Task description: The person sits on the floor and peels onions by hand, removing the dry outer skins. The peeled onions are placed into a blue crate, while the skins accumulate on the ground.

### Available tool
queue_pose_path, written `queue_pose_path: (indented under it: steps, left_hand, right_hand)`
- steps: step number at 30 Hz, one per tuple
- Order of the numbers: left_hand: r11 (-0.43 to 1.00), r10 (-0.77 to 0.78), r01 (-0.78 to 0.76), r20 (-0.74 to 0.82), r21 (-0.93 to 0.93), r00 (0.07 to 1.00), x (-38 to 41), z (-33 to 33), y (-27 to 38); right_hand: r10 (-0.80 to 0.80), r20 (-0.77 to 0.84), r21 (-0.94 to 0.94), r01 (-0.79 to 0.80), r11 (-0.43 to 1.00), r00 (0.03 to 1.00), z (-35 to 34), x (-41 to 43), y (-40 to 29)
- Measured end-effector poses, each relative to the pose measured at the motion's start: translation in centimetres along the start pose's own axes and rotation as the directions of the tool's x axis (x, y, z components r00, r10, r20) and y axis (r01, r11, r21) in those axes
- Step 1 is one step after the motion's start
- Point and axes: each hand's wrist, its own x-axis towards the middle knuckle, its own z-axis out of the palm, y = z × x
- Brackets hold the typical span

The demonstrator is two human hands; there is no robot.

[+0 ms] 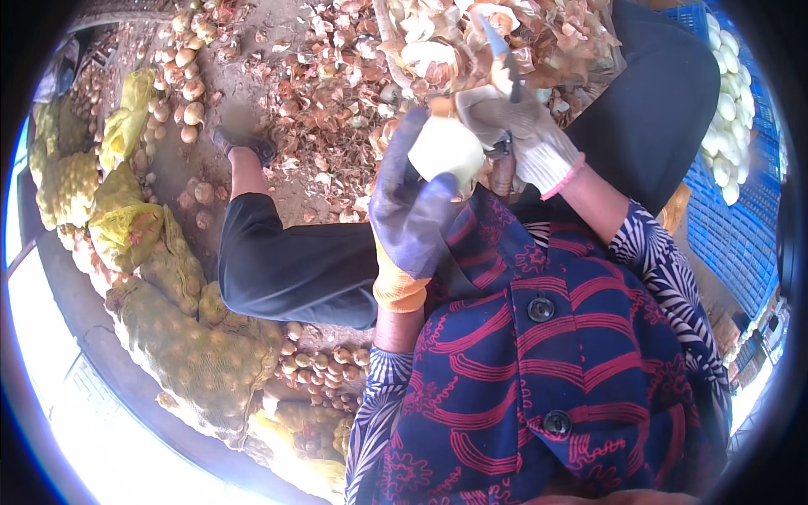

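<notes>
My left hand (413,202), in a purple-coated glove with an orange cuff, holds a white peeled onion (447,151) in front of my chest. Close beside it on the right is my right hand (521,126), wearing a whitish knit glove with a pink hem. Its fingers are closed round a knife (495,41), whose blade points up and away from me. A brown piece of onion skin (444,106) shows between the two hands. Part of the right hand's grip is blurred and hidden.
Brown onion skins (328,82) cover the ground ahead. Unpeeled onions (192,88) lie at the upper left, more (325,366) below my bent leg. Filled mesh sacks (189,360) line the left. Blue crates (732,233) stand at the right, with peeled onions (729,107) in one.
</notes>
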Motion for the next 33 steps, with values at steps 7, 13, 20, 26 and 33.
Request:
queue_pose_path:
  steps: [7,13,20,26,33]
  left_hand:
    - [0.943,-0.283,0.266,-0.061,-0.199,0.957,-0.7,0.5,-0.4]
    - [0.888,-0.34,0.324,0.01,-0.327,0.94,-1.1,-0.1,-1.1]
    - [0.87,-0.337,0.319,0.02,-0.375,0.941,-1.1,0.0,-1.9]
    - [0.957,-0.24,0.217,0.107,0.192,0.965,-1.3,0.4,-1.5]
    - [0.943,-0.278,0.296,0.13,-0.153,0.952,-2.2,-0.1,-3.6]
  right_hand:
    - [-0.128,0.152,-0.534,0.19,0.824,0.98,2.1,-3.0,-1.4]
    - [-0.295,0.063,-0.757,0.239,0.609,0.953,2.2,-3.5,-2.8]
    - [-0.238,0.11,-0.993,0.096,-0.069,0.965,-0.7,-4.8,-5.6]
    - [-0.244,0.426,-0.888,0.454,0.071,0.871,2.0,-6.4,-3.6]
    - [-0.257,0.459,-0.856,0.5,0.128,0.851,1.5,-7.5,-4.5]
